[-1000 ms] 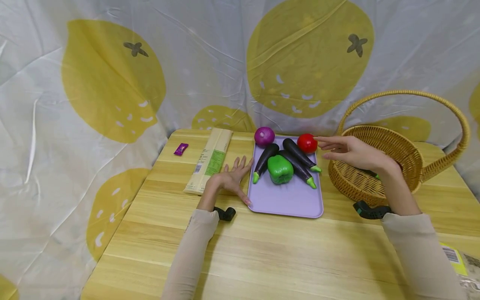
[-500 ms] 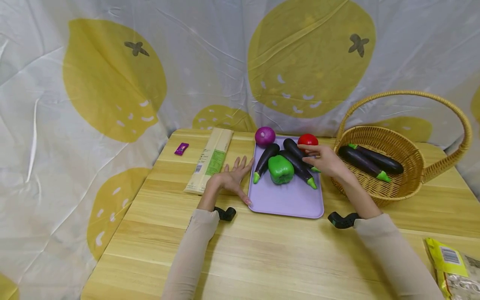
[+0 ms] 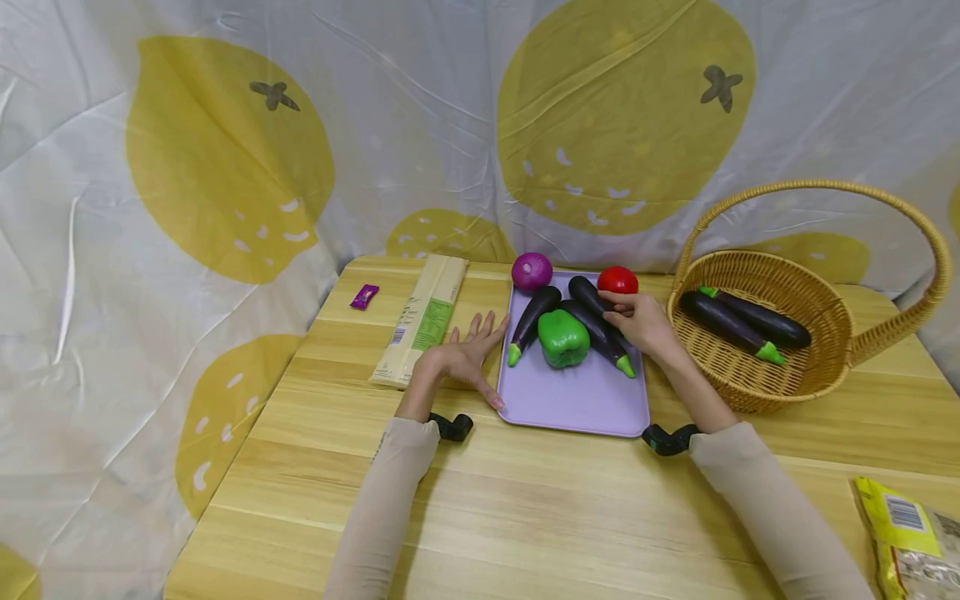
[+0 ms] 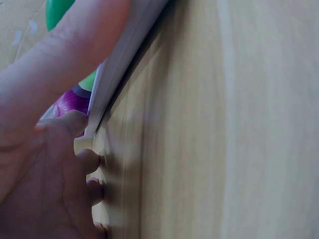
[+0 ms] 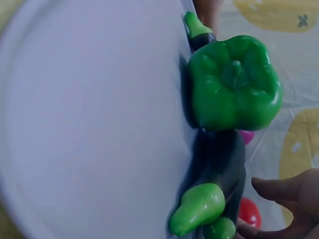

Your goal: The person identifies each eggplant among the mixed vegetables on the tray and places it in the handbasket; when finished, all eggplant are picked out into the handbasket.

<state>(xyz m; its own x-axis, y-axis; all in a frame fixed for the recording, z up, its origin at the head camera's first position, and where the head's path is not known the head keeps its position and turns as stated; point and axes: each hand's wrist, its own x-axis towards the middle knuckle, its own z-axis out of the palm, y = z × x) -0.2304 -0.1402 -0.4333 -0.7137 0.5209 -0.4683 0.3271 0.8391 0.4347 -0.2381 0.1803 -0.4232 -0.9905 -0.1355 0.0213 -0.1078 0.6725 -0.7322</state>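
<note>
On the lilac tray (image 3: 573, 404) lie several eggplants, a green bell pepper (image 3: 564, 338), a purple onion (image 3: 532, 272) and a red tomato (image 3: 618, 280). My right hand (image 3: 647, 323) is at the rightmost eggplant (image 3: 583, 290) on the tray, fingers bent around its side and covering its lower end. In the right wrist view, the thumb (image 5: 276, 189) stands slightly off the dark skin. With spread fingers, my left hand (image 3: 463, 361) touches the tray's left edge. Its thumb lies at the near left corner, as the left wrist view also shows along the tray rim (image 4: 107, 82).
Right of the tray stands a wicker basket (image 3: 738, 398) with a tall handle, holding two eggplants (image 3: 761, 319). A noodle packet (image 3: 420, 321) and small purple wrapper (image 3: 365, 297) lie left. A yellow-topped bag (image 3: 903, 517) sits at the right edge.
My right hand has moved left from over the basket and tomato to the rightmost eggplant on the tray, uncovering the basket's two eggplants. The left hand has stayed in place.
</note>
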